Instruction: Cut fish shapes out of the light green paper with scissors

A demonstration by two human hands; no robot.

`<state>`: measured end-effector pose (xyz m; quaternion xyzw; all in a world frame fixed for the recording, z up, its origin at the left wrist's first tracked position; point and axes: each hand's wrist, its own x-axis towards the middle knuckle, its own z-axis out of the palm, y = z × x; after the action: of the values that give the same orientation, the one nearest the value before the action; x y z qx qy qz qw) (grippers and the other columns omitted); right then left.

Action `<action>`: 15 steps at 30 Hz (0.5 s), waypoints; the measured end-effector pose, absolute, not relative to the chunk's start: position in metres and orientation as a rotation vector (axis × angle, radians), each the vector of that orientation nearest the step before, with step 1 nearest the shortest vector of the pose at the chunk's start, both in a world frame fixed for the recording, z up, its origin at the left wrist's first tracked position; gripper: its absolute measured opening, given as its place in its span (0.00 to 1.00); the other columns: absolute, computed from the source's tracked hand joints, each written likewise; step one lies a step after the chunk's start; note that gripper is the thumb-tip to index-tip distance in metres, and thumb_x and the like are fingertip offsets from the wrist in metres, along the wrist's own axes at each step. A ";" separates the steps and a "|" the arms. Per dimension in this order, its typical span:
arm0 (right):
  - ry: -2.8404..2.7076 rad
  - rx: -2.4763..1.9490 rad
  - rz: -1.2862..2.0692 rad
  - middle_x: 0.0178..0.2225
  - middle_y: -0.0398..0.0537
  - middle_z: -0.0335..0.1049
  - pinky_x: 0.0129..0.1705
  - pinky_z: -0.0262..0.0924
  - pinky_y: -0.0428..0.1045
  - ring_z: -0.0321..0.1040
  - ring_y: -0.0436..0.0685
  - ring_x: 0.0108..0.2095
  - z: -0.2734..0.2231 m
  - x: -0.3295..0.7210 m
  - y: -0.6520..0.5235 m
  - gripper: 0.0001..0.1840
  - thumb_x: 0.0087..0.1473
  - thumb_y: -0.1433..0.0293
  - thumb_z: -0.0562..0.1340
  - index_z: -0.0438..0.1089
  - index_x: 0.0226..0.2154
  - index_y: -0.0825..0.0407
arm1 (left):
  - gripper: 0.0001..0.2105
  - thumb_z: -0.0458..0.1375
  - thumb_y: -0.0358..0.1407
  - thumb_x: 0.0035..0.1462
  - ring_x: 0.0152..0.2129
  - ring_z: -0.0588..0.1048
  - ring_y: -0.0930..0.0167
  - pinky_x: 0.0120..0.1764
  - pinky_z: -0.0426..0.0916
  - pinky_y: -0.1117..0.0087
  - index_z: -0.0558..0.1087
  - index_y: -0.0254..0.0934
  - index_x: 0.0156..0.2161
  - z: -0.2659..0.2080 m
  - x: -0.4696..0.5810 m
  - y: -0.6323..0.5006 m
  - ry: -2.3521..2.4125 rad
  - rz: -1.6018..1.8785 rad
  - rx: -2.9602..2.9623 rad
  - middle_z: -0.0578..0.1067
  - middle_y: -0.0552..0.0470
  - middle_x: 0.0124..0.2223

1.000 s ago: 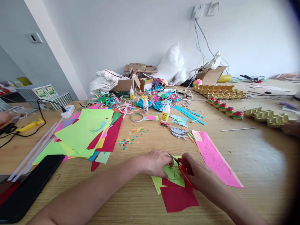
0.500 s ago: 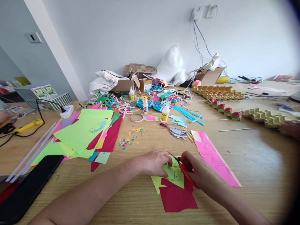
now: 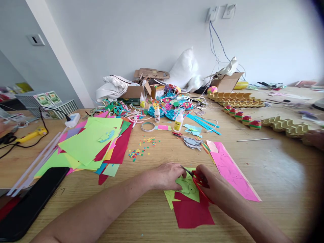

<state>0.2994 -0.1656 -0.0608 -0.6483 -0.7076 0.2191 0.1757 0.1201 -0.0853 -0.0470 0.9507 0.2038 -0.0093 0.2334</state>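
My right hand (image 3: 209, 180) is closed round the red handles of a pair of scissors (image 3: 198, 182), whose dark blades point up and left over lime-green paper (image 3: 189, 190) with fish outlines drawn on it. My left hand (image 3: 170, 176) curls over the left edge of that paper, thumb and fingers gripping it; the fingertips are partly hidden. Beneath lie another lime piece and dark red paper (image 3: 193, 214). To the right is a pink strip (image 3: 231, 172) with drawn fish. Beyond the hands rests a grey-blue paper fish (image 3: 192, 143).
Stacked coloured sheets (image 3: 88, 141) and a black phone (image 3: 32, 202) lie left. Confetti dots (image 3: 136, 153), a tape roll (image 3: 147, 127) and a glue bottle (image 3: 178, 122) stand ahead. Egg cartons (image 3: 283, 126) are at right, where another person's hand (image 3: 314, 138) shows.
Both hands keep almost the same place. The scissors and the lime-green paper have shifted only very slightly.
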 end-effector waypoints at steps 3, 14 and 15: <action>-1.996 -1.825 0.590 0.20 0.40 0.64 0.21 0.46 0.45 0.61 0.53 0.20 -0.065 0.299 -0.165 0.06 0.50 0.69 0.53 0.52 0.26 0.47 | 0.15 0.59 0.36 0.47 0.38 0.69 0.68 0.41 0.64 0.70 0.70 0.37 0.42 -0.048 0.120 -0.085 0.570 -0.026 2.605 0.70 0.51 0.40; -1.705 -1.761 0.691 0.19 0.39 0.63 0.23 0.56 0.46 0.61 0.53 0.21 -0.051 0.307 -0.160 0.06 0.45 0.69 0.56 0.54 0.25 0.47 | 0.10 0.57 0.35 0.49 0.36 0.70 0.71 0.38 0.63 0.73 0.69 0.38 0.39 -0.054 0.121 -0.085 0.610 0.008 2.633 0.72 0.53 0.38; -1.711 -1.775 0.722 0.19 0.39 0.64 0.23 0.56 0.46 0.62 0.53 0.21 -0.051 0.308 -0.162 0.06 0.44 0.70 0.56 0.54 0.25 0.47 | 0.09 0.56 0.35 0.50 0.36 0.70 0.71 0.38 0.63 0.73 0.69 0.38 0.39 -0.055 0.121 -0.085 0.599 0.010 2.643 0.72 0.53 0.38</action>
<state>0.3075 -0.1620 -0.0509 -0.6629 -0.6389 0.2696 0.2823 0.1208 -0.0853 -0.0549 0.9527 0.2158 0.0038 0.2141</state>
